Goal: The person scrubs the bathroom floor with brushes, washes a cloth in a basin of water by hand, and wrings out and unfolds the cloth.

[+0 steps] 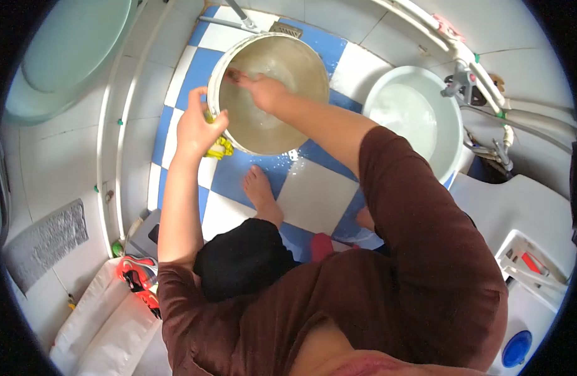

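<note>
A large pale bucket (pixel 273 150) stands on the tiled floor, its opening facing me, with cloudy water or wet residue inside. My left hand (pixel 199 128) grips its left rim, thumb near the edge and fingers round the outer side. Below that hand, a crumpled yellow thing (pixel 219 148), perhaps cloth or plastic, lies against the bucket's outside. My right hand (pixel 263 91) reaches into the bucket, fingers curled near the inner left wall. Something dark shows at its fingertips; I cannot make out what it is.
A pale basin (pixel 457 125) with water stands at the right below a tap (pixel 462 81). Blue and white tiles (pixel 317 194) are wet near the bucket. A floor drain (pixel 286 29) lies behind it. Red shoes (pixel 138 279) sit lower left; pipes run along both walls.
</note>
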A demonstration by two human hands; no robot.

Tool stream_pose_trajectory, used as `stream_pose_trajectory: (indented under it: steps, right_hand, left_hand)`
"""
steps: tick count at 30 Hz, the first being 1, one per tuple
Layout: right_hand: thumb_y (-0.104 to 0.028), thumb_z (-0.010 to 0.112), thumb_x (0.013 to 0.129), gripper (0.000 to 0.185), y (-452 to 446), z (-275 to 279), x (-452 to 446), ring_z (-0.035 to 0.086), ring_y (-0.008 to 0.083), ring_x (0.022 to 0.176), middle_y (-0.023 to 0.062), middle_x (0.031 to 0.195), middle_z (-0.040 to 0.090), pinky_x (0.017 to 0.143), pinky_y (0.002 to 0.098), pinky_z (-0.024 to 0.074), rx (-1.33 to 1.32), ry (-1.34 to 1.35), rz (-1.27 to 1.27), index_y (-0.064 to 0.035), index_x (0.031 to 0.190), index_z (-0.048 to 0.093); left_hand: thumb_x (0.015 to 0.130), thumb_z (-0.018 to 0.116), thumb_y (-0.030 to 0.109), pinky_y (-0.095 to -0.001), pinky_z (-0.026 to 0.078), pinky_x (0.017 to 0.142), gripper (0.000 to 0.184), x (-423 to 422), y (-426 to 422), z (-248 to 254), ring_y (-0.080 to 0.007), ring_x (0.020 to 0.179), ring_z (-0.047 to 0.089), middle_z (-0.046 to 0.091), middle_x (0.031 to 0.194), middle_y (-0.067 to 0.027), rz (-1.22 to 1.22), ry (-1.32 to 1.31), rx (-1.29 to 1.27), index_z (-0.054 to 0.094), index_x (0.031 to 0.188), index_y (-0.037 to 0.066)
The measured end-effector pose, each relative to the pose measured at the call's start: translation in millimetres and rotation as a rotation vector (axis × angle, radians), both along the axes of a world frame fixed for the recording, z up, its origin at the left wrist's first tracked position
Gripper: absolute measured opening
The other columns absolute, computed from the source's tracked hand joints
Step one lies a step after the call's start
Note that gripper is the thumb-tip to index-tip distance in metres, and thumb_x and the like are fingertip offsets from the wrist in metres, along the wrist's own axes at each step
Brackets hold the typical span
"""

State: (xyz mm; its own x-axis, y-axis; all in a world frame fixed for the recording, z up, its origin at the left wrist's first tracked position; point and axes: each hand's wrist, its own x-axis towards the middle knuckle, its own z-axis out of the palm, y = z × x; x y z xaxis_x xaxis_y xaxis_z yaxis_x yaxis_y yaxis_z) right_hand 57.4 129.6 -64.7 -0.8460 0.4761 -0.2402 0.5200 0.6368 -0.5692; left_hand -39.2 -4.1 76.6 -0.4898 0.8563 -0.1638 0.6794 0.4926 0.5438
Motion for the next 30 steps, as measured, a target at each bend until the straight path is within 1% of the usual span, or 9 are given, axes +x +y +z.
stream_pose_trajectory:
  steps: [1, 7, 11, 18, 22, 25, 26, 28, 30]
  right_hand:
    - [-0.008, 0.038, 0.086, 0.057, 4, -9, -13, 0.058, 0.0344, 0.091, 0.0184, 0.114, 0.050, 0.077, 0.0399, 0.0474, 0.022, 0.057, -0.002, -0.0300, 0.137, 0.023]
    - [-0.017, 0.037, 0.089, 0.039, 15, -30, 3, 0.056, 0.0309, 0.099, 0.0207, 0.115, 0.051, 0.081, 0.0394, 0.0477, -0.046, -0.223, -0.251, -0.0169, 0.128, 0.041]
    - [-0.019, 0.037, 0.089, 0.036, -12, -67, 10, 0.058, 0.0305, 0.097, 0.0228, 0.110, 0.055, 0.079, 0.0399, 0.0479, -0.004, -0.173, -0.333, -0.0108, 0.123, 0.047]
    - [-0.017, 0.039, 0.087, 0.033, -49, 2, 9, 0.058, 0.0306, 0.099, 0.0181, 0.111, 0.057, 0.085, 0.0405, 0.0451, -0.225, -0.191, 0.090, -0.0015, 0.110, 0.057]
    - [-0.020, 0.040, 0.087, 0.034, -43, -9, 8, 0.057, 0.0301, 0.101, 0.0168, 0.115, 0.056, 0.086, 0.0402, 0.0447, -0.054, -0.417, 0.115, -0.0041, 0.110, 0.058]
    - [-0.021, 0.039, 0.087, 0.036, -23, -28, -15, 0.054, 0.0310, 0.106, 0.0146, 0.121, 0.052, 0.087, 0.0393, 0.0443, -0.015, -0.184, -0.162, -0.0058, 0.114, 0.056]
    - [-0.023, 0.040, 0.087, 0.037, -17, -22, -29, 0.051, 0.0314, 0.110, 0.0148, 0.124, 0.050, 0.089, 0.0383, 0.0431, -0.392, 0.003, -0.520, -0.0043, 0.115, 0.056]
    - [-0.025, 0.042, 0.086, 0.040, -8, -9, -60, 0.045, 0.0322, 0.116, 0.0159, 0.128, 0.046, 0.093, 0.0386, 0.0398, -0.450, 0.109, -0.623, -0.0022, 0.118, 0.052]
    - [-0.028, 0.043, 0.085, 0.044, -16, -22, -79, 0.041, 0.0311, 0.120, 0.0165, 0.129, 0.045, 0.095, 0.0390, 0.0365, 0.164, -0.020, -0.241, -0.0023, 0.121, 0.049]
  left_hand:
    - [0.067, 0.061, 0.026, -0.0372, 0.047, 0.067, 0.053, -1, -2, -2, -0.0328, 0.076, 0.062, 0.065, 0.084, -0.0146, -0.015, -0.006, 0.015, 0.040, 0.113, 0.011]
    - [0.070, 0.061, 0.022, -0.0346, 0.046, 0.072, 0.051, -25, -12, -18, -0.0293, 0.081, 0.062, 0.065, 0.091, -0.0136, 0.076, -0.101, 0.060, 0.041, 0.115, 0.010]
    - [0.070, 0.061, 0.024, -0.0345, 0.046, 0.072, 0.051, -22, -13, -20, -0.0290, 0.082, 0.062, 0.065, 0.092, -0.0132, 0.116, -0.150, 0.081, 0.041, 0.115, 0.010]
    - [0.070, 0.062, 0.025, -0.0361, 0.047, 0.069, 0.055, -5, -23, -15, -0.0296, 0.079, 0.063, 0.066, 0.089, -0.0126, 0.057, -0.026, 0.068, 0.036, 0.116, 0.009]
    - [0.070, 0.062, 0.025, -0.0360, 0.047, 0.067, 0.055, 3, -26, -15, -0.0300, 0.075, 0.063, 0.066, 0.085, -0.0117, 0.019, -0.024, 0.059, 0.035, 0.116, 0.008]
    - [0.070, 0.063, 0.022, -0.0358, 0.047, 0.066, 0.056, 6, -24, -14, -0.0306, 0.074, 0.063, 0.066, 0.084, -0.0122, -0.008, -0.037, 0.062, 0.035, 0.116, 0.008]
    - [0.069, 0.063, 0.021, -0.0357, 0.047, 0.065, 0.056, 8, -23, -15, -0.0309, 0.074, 0.063, 0.065, 0.083, -0.0124, -0.015, -0.047, 0.065, 0.035, 0.116, 0.008]
    - [0.068, 0.064, 0.020, -0.0358, 0.047, 0.065, 0.058, 10, -19, -14, -0.0315, 0.073, 0.063, 0.065, 0.083, -0.0132, -0.068, -0.040, 0.034, 0.034, 0.117, 0.008]
    - [0.069, 0.060, 0.007, -0.0314, 0.046, 0.074, 0.052, 16, -18, -7, -0.0250, 0.080, 0.064, 0.065, 0.087, -0.0152, -0.052, -0.103, 0.001, 0.037, 0.115, 0.007]
